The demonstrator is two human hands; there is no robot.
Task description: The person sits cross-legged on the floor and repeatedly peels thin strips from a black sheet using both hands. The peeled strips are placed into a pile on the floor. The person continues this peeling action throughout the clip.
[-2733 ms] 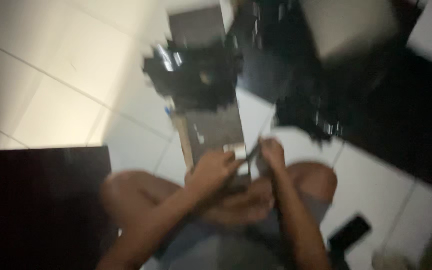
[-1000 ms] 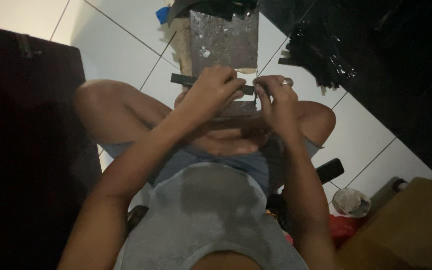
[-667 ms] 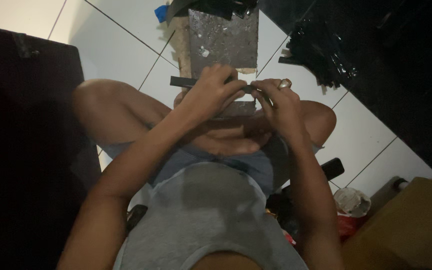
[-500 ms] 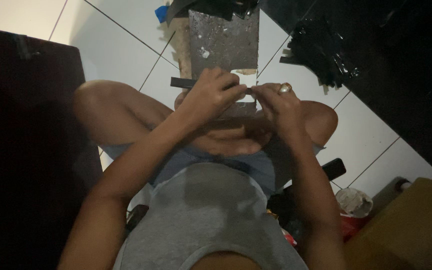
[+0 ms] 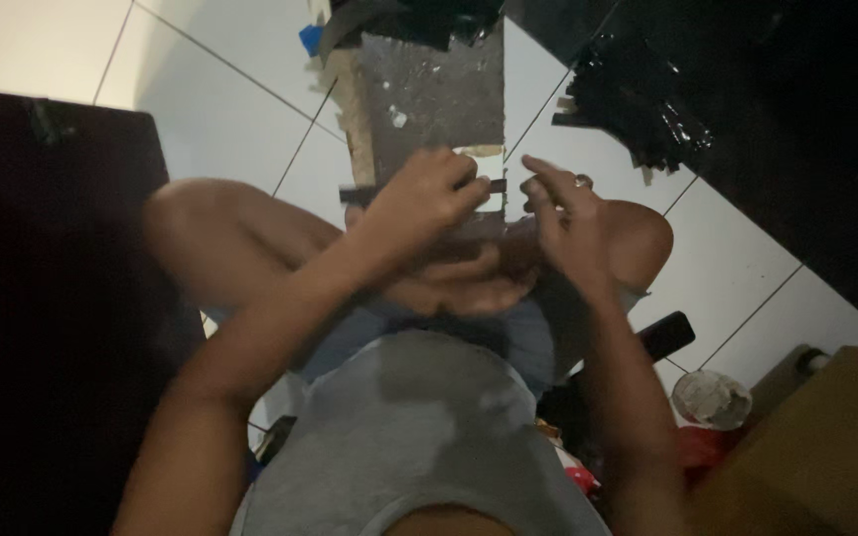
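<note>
I sit cross-legged on a white tiled floor. My left hand [image 5: 427, 197] is shut on a narrow dark strip [image 5: 356, 195] that sticks out to its left and right. My right hand [image 5: 560, 210] hovers just right of the strip's end with its fingers spread, holding nothing; a ring shows on one finger. Both hands are over the near end of a grey speckled board [image 5: 436, 87] that lies on the floor in front of my legs.
A heap of black shiny scraps [image 5: 636, 87] lies at the upper right. A large dark panel [image 5: 42, 298] fills the left. A black phone [image 5: 665, 335], a small round container [image 5: 711, 399] and a brown box [image 5: 806, 457] sit at my right.
My right hand has let go of the strip's right end and pulled away with its fingers opened. My left hand still grips the strip, which has stayed in place.
</note>
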